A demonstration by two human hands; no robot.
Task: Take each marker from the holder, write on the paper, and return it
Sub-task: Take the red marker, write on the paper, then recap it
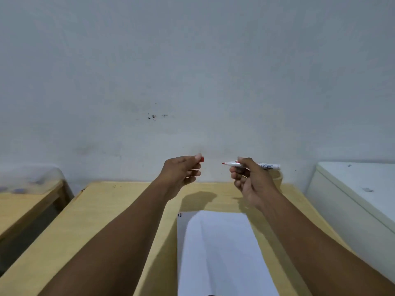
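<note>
My right hand point(250, 180) grips a white marker point(268, 166) with a red tip, held level above the table, tip pointing left. My left hand point(181, 173) pinches the red cap point(201, 159) between thumb and fingers, a short gap away from the tip. Both hands hover over the far part of the wooden table point(119, 214). White paper point(220, 253) lies on the table below and between my forearms, with small dark marks at its top left corner. A curved wooden edge, possibly the holder point(279, 179), peeks out behind my right hand; the rest is hidden.
A pale wall rises directly behind the table. A second wooden table point(25, 208) stands to the left across a gap. A white cabinet or appliance point(354, 197) stands at the right edge of the table.
</note>
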